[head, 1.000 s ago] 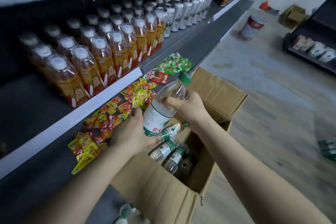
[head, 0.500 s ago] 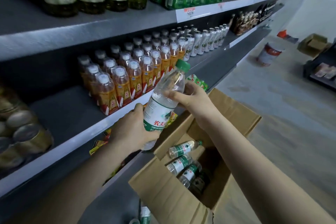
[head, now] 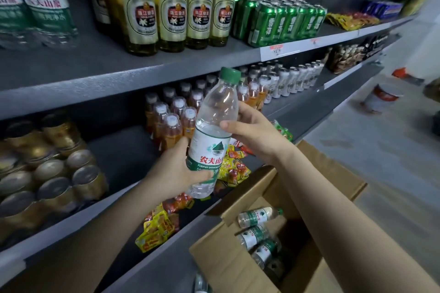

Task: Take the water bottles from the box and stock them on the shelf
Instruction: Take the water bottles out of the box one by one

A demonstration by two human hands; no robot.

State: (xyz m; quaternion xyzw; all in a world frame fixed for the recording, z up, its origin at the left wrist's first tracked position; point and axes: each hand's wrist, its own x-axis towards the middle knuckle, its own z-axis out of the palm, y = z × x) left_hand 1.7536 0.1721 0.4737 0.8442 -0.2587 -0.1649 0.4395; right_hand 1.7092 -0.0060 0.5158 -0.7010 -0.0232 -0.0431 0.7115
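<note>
Grey shelf (head: 133,71), stocked drinks (head: 171,7)

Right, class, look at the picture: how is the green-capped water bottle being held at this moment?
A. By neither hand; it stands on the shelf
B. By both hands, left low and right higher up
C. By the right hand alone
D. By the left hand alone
B: the left hand wraps the lower label of the water bottle while the right hand takes a grip on its clear upper body.

Both hands have lifted the water bottle (head: 213,135) from above the box (head: 240,266) to shelf height
</note>
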